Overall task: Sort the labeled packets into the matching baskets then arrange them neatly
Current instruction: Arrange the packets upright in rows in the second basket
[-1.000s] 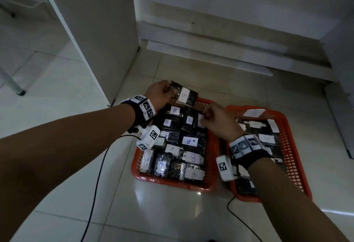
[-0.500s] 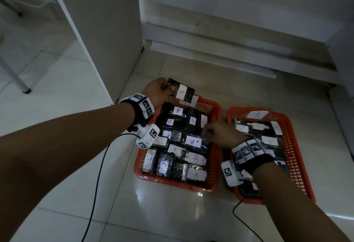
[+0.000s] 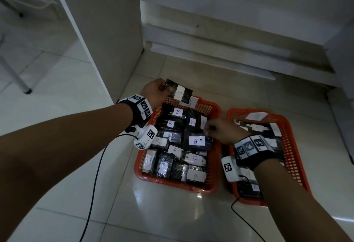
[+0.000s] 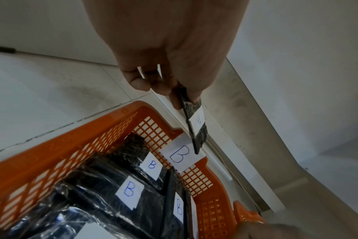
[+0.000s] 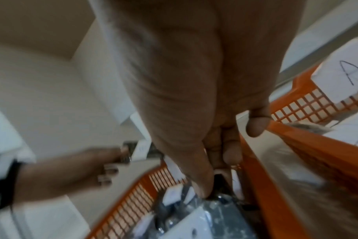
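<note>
Left hand (image 3: pixel 156 93) pinches a flat black packet (image 3: pixel 179 93) by one end, its white label marked B, held above the far rim of the B basket (image 3: pixel 214 182). Right hand (image 3: pixel 223 131), fingers curled, reaches among the black B-labelled packets there; its hold I cannot tell.

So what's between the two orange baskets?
Only a narrow strip of bare floor tile separates the B basket and A basket, per the head view.
</note>
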Available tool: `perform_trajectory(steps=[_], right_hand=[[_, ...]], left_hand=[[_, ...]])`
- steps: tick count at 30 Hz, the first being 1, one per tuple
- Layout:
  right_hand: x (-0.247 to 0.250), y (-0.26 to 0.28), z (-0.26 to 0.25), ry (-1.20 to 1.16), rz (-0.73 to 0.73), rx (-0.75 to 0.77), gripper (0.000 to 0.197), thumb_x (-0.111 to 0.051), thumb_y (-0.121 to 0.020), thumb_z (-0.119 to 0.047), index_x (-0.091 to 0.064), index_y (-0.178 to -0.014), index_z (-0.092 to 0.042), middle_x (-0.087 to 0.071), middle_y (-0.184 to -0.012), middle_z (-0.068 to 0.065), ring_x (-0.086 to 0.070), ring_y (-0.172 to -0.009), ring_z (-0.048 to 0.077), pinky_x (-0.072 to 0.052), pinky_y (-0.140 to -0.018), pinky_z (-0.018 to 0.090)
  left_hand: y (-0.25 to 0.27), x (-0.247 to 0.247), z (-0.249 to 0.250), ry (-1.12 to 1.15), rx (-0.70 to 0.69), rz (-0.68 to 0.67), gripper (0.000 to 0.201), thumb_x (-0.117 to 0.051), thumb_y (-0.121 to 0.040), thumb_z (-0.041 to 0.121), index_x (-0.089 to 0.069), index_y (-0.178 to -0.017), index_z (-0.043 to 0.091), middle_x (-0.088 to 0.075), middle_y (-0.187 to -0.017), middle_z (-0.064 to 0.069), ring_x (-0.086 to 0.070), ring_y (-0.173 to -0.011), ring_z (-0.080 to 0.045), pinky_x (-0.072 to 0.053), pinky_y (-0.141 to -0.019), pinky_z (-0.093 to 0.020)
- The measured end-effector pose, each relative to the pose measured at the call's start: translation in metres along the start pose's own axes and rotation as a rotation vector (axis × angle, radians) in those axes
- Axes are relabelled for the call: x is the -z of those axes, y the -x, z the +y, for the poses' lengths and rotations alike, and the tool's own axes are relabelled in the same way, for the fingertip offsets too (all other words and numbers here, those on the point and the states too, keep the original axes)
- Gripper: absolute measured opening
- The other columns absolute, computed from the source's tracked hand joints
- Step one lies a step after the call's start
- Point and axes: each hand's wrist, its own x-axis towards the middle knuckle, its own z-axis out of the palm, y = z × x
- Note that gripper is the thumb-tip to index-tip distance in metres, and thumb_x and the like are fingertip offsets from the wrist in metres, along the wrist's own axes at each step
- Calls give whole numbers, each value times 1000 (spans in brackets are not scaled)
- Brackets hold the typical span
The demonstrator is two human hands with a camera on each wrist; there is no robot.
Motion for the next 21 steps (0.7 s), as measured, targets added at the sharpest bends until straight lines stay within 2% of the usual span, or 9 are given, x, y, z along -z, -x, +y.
perform_trajectory(steps=[4, 5, 7, 8, 10, 11, 13, 16, 21], right_hand=[[-14, -1, -9, 249, 123, 12, 17, -56, -102, -25, -72, -97, -29, -69, -96, -7, -59, -102, 17, -30, -81, 38], [-17, -1, -10, 295, 147, 24, 17, -56, -102, -25, -72, -97, -28, -67, -95, -6, -58, -102, 19, -28, -80, 37], [-22, -2, -11, 353, 150, 47, 14, -58, -100, -27, -72, -99, -29, -62, -91, -7, -59, -105, 20, -31, -86, 39], [-23, -3, -10, 361, 132, 41, 12, -60, -97, -30, -72, -102, -30, -59, -91, -8, -58, -108, 21, -33, -94, 42], [-25, -6, -10, 376, 91, 19, 16, -67, -90, -37, -70, -105, -33, -58, -95, -9, -53, -113, 21, -30, -108, 50], [-26, -7, -9, 390, 80, 23, 19, -70, -86, -42, -69, -104, -34, -59, -98, -11, -51, -114, 20, -28, -111, 53], [-27, -7, -10, 421, 73, 40, 26, -75, -81, -49, -67, -100, -33, -63, -99, -12, -50, -110, 19, -29, -108, 51], [-30, -7, -9, 444, 71, 40, 29, -77, -80, -53, -68, -96, -31, -61, -89, -10, -54, -103, 17, -33, -99, 44], [-36, -10, -8, 394, 85, 41, 24, -78, -82, -45, -66, -90, -27, -64, -88, -7, -57, -102, 18, -42, -96, 44]], left_hand=[[0, -1, -1, 9, -5, -5, 26, -64, -97, 41, -64, -96, 16, -70, -95, -4, -66, -86, -21, -43, -64, -26], [0, -1, 0, 5, -9, -8, 26, -64, -98, 41, -64, -96, 15, -70, -95, -5, -66, -87, -22, -43, -65, -27], [1, -2, 1, -11, -12, -13, 27, -64, -98, 41, -64, -97, 14, -70, -96, -6, -65, -86, -22, -43, -66, -26], [1, -3, 2, -16, -12, -13, 27, -63, -98, 41, -64, -98, 14, -70, -97, -6, -65, -87, -22, -44, -66, -25], [1, -3, 3, -21, -10, -8, 28, -63, -98, 41, -65, -99, 13, -70, -97, -6, -65, -87, -22, -47, -69, -28], [1, -3, 3, -19, -8, -6, 28, -63, -98, 41, -65, -99, 13, -71, -97, -6, -65, -87, -22, -47, -70, -29], [1, -3, 3, -12, -9, -3, 27, -63, -98, 42, -65, -98, 14, -71, -96, -5, -66, -86, -21, -46, -68, -26], [2, -3, 3, -15, -12, -6, 26, -63, -98, 43, -64, -97, 17, -70, -95, -3, -65, -85, -19, -43, -64, -22], [1, -2, -2, -31, -8, -10, 30, -62, -98, 43, -65, -100, 13, -71, -98, -4, -66, -88, -21, -48, -72, -30]])
